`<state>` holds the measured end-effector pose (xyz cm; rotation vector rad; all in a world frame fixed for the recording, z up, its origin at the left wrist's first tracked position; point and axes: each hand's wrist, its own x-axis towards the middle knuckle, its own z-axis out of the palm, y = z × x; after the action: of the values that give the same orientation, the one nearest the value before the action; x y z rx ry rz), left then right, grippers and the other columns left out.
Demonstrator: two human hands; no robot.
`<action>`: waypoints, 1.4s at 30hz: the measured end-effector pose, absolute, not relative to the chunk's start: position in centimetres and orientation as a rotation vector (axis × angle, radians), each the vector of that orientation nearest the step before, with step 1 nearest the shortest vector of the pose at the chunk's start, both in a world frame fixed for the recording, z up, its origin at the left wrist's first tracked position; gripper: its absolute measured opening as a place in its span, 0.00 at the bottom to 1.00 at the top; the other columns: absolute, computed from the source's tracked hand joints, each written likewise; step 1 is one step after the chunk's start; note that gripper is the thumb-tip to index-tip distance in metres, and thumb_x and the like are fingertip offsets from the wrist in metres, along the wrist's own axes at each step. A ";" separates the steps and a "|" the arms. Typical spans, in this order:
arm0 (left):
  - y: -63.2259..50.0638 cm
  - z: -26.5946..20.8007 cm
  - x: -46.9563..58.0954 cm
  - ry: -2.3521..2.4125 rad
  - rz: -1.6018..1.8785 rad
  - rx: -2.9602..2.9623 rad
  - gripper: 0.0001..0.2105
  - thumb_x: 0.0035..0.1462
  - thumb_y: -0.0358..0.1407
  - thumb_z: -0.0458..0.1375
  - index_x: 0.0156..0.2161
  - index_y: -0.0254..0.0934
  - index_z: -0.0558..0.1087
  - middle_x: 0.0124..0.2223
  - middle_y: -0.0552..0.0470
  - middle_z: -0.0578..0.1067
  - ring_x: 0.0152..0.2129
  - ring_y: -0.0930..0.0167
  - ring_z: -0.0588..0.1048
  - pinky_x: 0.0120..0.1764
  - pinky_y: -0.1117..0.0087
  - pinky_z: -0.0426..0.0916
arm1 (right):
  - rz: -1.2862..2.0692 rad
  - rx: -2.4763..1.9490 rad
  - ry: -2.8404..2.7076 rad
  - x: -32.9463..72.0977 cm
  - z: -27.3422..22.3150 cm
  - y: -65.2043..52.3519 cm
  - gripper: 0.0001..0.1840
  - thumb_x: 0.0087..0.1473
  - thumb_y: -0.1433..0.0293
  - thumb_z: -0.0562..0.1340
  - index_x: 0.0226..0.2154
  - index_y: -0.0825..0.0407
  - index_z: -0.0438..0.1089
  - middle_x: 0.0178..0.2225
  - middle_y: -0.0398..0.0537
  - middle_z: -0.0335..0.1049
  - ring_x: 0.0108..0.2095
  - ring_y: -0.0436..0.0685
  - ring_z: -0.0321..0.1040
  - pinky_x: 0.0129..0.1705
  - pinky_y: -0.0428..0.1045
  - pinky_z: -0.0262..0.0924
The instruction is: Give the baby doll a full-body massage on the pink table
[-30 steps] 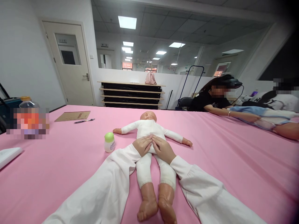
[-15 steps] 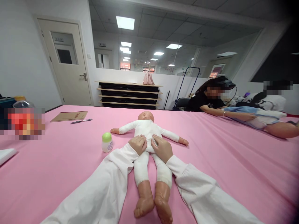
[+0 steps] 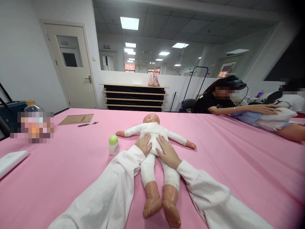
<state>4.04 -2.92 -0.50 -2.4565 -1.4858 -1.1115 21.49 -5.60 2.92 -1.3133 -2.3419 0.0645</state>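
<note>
A baby doll [image 3: 154, 130] with a white cloth body lies on the pink-covered table [image 3: 83, 171], its head at the far end and its feet toward me. Its arms are stretched out to both sides. My left hand [image 3: 144, 144] rests on the left side of the doll's lower belly, fingers laid out. On the other side my right hand [image 3: 168, 152] lies flat with fingers spread, over the lower belly and hip. Neither hand grips anything. Left of the doll stands a small white bottle [image 3: 113, 148] with a green cap.
A brown notebook [image 3: 76, 119] and a pen [image 3: 88, 124] lie at the back left. Nearer are a blurred bottle with an orange cap [image 3: 30, 102] and a white flat object [image 3: 13, 162]. At right, a person [image 3: 221, 101] in black handles another doll [image 3: 290, 130].
My hands stay on the doll's lower belly, but the fingers are now straighter and more spread. The view has shifted slightly left. The person at right has moved a hand along the other doll.
</note>
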 end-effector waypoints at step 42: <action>-4.9 2.0 4.5 -1.619 -1.165 -2.465 0.20 0.56 0.33 0.46 0.53 0.35 0.63 0.57 0.46 0.63 0.56 0.63 0.59 0.57 0.46 0.48 | 1.044 -0.296 -2.781 18.5 7.6 -14.2 0.10 0.52 0.62 0.59 0.34 0.45 0.75 0.31 0.41 0.75 0.47 0.52 0.66 0.62 0.56 0.32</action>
<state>4.53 -4.95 2.03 -2.4652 -1.6192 -1.1651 18.53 -14.19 7.64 -0.2959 -2.7807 1.0439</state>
